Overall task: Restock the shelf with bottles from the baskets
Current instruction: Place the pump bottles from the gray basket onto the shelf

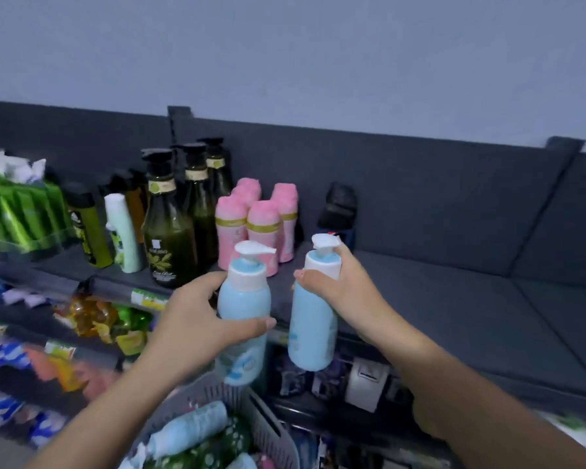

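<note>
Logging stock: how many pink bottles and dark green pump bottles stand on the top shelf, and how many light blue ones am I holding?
Pink bottles: 4
Dark green pump bottles: 3
Light blue pump bottles: 2, one in left hand, one in right hand
Total: 9

A plain grey wall (pixel 318 45) is filling the upper view. Green packs (pixel 14 214) are standing in a tight row at far left, with white wrappers (pixel 11 164) showing behind them. Below, orange pouches (pixel 88 316) are sitting just beside green pouches (pixel 132 319), under a yellow-white tag (pixel 148 299). Further down left, blue-and-white packets (pixel 0 404) and orange packets (pixel 58 367) are lying in rows; blur is obscuring their print. A white box (pixel 366 384) is standing among dark packs (pixel 291 377) at lower centre. A black pack (pixel 339 204) is sitting upright right of centre, type undeterminable.
</note>
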A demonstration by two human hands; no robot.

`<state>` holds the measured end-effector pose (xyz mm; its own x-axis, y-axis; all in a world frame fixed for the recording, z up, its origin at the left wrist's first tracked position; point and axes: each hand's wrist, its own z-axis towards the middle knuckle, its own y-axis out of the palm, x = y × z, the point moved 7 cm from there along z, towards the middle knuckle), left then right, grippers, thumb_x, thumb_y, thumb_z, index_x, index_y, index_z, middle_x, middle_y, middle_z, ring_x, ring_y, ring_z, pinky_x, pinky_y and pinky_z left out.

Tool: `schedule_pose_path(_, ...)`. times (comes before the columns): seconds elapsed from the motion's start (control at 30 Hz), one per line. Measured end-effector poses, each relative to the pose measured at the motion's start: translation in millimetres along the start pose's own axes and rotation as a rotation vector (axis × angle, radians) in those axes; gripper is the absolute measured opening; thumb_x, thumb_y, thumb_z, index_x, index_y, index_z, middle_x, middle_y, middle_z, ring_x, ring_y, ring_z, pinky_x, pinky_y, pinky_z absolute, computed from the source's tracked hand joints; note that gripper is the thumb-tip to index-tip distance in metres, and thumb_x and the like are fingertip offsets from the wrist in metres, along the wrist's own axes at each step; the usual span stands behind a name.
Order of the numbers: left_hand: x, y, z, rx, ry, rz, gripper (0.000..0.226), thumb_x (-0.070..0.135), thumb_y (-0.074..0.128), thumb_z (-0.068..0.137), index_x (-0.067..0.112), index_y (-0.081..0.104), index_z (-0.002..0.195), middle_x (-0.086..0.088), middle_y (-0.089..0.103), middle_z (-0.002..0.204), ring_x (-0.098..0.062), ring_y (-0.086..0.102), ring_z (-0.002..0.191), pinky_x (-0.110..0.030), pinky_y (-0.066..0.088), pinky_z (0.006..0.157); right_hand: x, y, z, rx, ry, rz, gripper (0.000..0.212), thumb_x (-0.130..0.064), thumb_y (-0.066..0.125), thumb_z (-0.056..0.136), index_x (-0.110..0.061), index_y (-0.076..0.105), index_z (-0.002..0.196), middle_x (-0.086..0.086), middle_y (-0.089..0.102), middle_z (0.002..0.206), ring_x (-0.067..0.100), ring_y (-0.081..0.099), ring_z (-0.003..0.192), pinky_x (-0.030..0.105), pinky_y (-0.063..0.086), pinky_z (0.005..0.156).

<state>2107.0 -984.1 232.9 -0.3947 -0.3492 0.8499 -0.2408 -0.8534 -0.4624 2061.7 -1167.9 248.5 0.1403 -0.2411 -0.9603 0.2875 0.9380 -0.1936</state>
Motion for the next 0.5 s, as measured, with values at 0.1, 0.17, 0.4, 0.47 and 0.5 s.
schedule_pose_path(0.1, 25, 35, 17, -0.08, 0.036, -0.039, 0.047, 0.05, 0.084, 0.041, 0.034, 0.067, 0.082, 0.019, 0.07, 0.081, 0.005, 0.064, 0.072, -0.022, 0.052, 0.063, -9, -49, -8, 0.124, 0.021, -0.073, 0.03, -0.028, 0.074, 0.078, -0.029, 0.053, 0.099, 0.003, 0.066, 0.098, 0.016, 0.065, 0.085, 0.035, 0.053, 0.081)
schedule_pose_path(0.17, 33, 59, 27, -0.114, 0.035, -0.059, 0.043, 0.047, 0.085, 0.043, 0.033, 0.068, 0.08, 0.02, 0.071, 0.078, 0.003, 0.065, 0.071, -0.027, 0.053, 0.064, -8, -77, -16, 0.181, 0.054, -0.112, 0.032, -0.029, 0.074, 0.079, -0.016, 0.056, 0.103, 0.004, 0.067, 0.095, 0.016, 0.064, 0.082, 0.035, 0.054, 0.078)
schedule_pose_path(0.4, 63, 144, 64, -0.162, 0.025, -0.031, 0.052, 0.058, 0.075, 0.036, 0.029, 0.065, 0.078, 0.012, 0.069, 0.078, -0.006, 0.066, 0.075, -0.038, 0.057, 0.072, 8, -160, -23, 0.227, 0.05, -0.177, 0.025, -0.021, 0.08, 0.073, -0.012, 0.067, 0.092, -0.002, 0.07, 0.086, 0.007, 0.063, 0.076, 0.023, 0.052, 0.072)
schedule_pose_path(0.47, 70, 170, 77, -0.157, 0.008, -0.028, 0.052, 0.057, 0.076, 0.037, 0.029, 0.065, 0.08, 0.013, 0.069, 0.08, -0.005, 0.066, 0.077, -0.038, 0.057, 0.074, 16, -183, -14, 0.211, 0.047, -0.22, 0.02, -0.02, 0.08, 0.073, -0.018, 0.065, 0.085, -0.001, 0.065, 0.088, 0.007, 0.059, 0.076, 0.017, 0.048, 0.069)
schedule_pose_path(0.5, 73, 183, 85, -0.152, -0.003, -0.02, 0.05, 0.055, 0.078, 0.04, 0.03, 0.064, 0.081, 0.014, 0.068, 0.08, -0.005, 0.065, 0.078, -0.037, 0.056, 0.074, 20, -195, -8, 0.21, 0.046, -0.247, 0.019, -0.02, 0.08, 0.073, -0.021, 0.063, 0.082, 0.001, 0.062, 0.09, 0.007, 0.056, 0.076, 0.015, 0.046, 0.066)
